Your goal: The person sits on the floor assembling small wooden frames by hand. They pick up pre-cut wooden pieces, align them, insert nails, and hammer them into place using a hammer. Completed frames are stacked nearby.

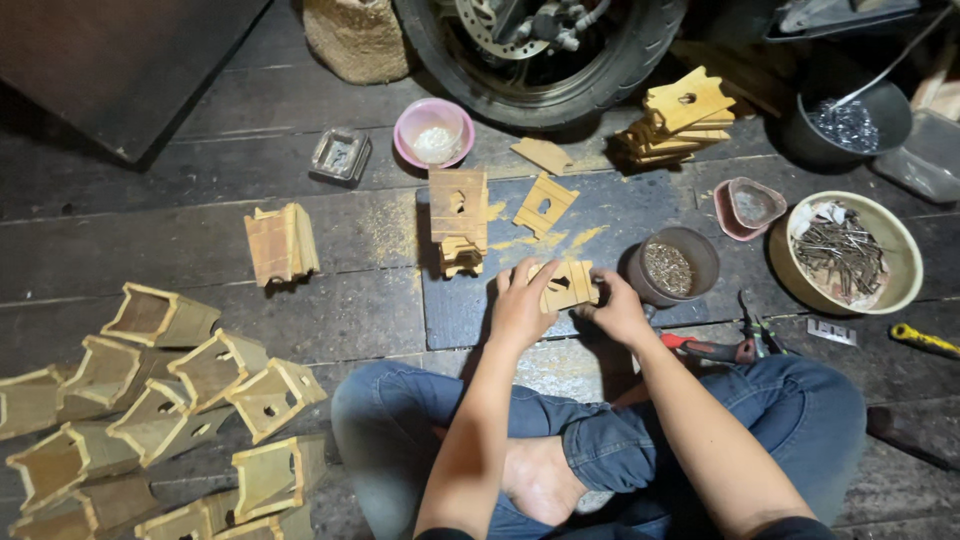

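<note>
My left hand (520, 305) and my right hand (618, 310) both grip a small notched wooden piece (566, 285) with a hole in it, held just above a dark slab (600, 225) on the floor. A partly built wooden box (458, 218) stands on the slab beyond my left hand. A loose notched panel (545, 204) lies next to it. A dark cup of small nails (670, 267) sits right beside my right hand. My crossed legs in jeans fill the foreground.
Several finished wooden boxes (170, 400) are heaped at the left, one more (281, 243) apart. A stack of panels (680, 120) lies by a motorbike wheel (545, 50). A bowl of long nails (845, 255), pink bowl (433, 132), pliers (715, 349) and yellow-handled tool (925, 340) surround the slab.
</note>
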